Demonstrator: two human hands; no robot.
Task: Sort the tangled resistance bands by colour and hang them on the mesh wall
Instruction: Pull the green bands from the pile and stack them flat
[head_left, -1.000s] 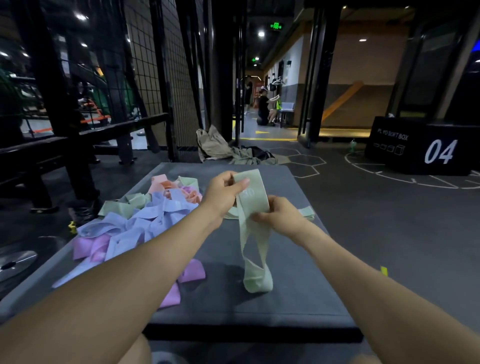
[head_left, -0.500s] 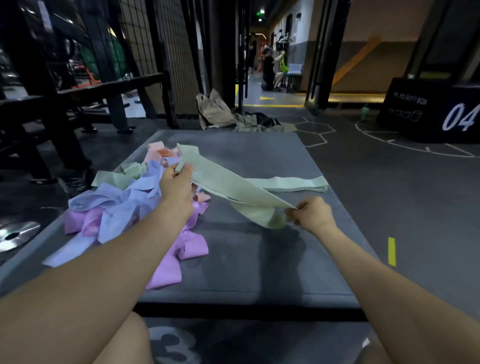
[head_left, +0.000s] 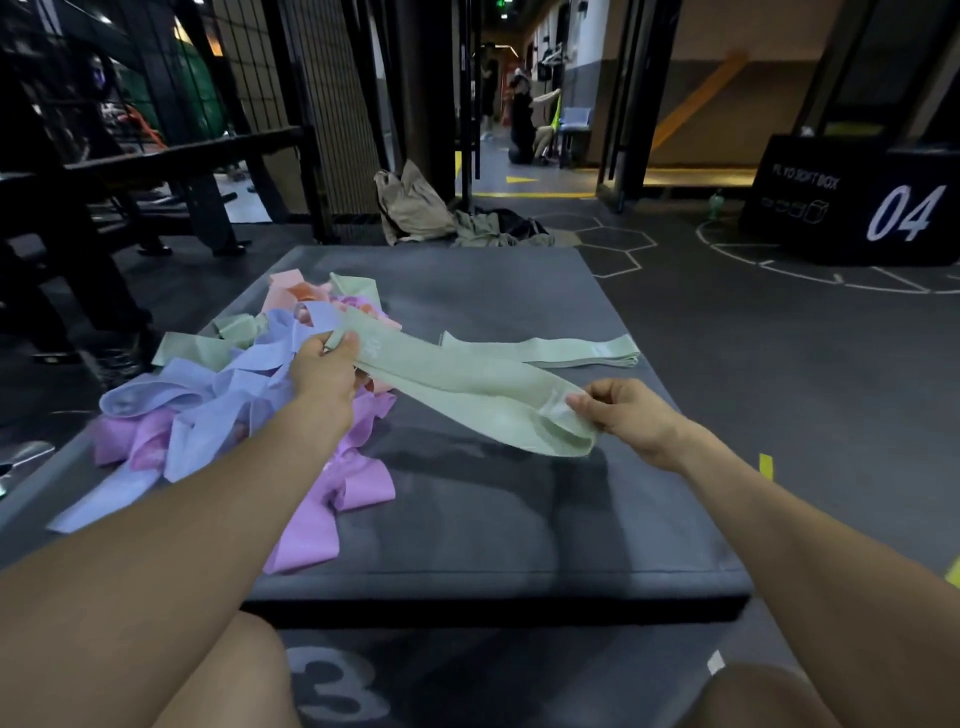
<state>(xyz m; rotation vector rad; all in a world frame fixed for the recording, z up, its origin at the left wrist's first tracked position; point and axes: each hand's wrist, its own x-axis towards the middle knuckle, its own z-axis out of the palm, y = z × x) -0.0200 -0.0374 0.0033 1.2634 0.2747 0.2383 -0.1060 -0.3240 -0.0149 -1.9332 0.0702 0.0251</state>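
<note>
A pale green resistance band (head_left: 457, 387) stretches flat between my hands above the grey mat (head_left: 519, 519). My left hand (head_left: 324, 371) pinches its far end over the tangled pile. My right hand (head_left: 623, 415) pinches the near end by a small white label. The pile (head_left: 208, 400) of blue, purple, pink and green bands lies on the mat's left side. Another green band (head_left: 545, 352) lies folded flat on the mat's right side. The black mesh wall (head_left: 332, 104) stands at the back left.
A black plyo box (head_left: 857, 202) marked 04 stands at the back right. Beige bags and clothes (head_left: 415, 208) lie on the floor beyond the mat. A black bench frame (head_left: 171, 176) is at the left. A person crouches far down the corridor.
The green band hung upright from both hands a second ago; now it is pulled out lengthwise and held low over the mat, my left hand over the pile, my right hand nearer me.
</note>
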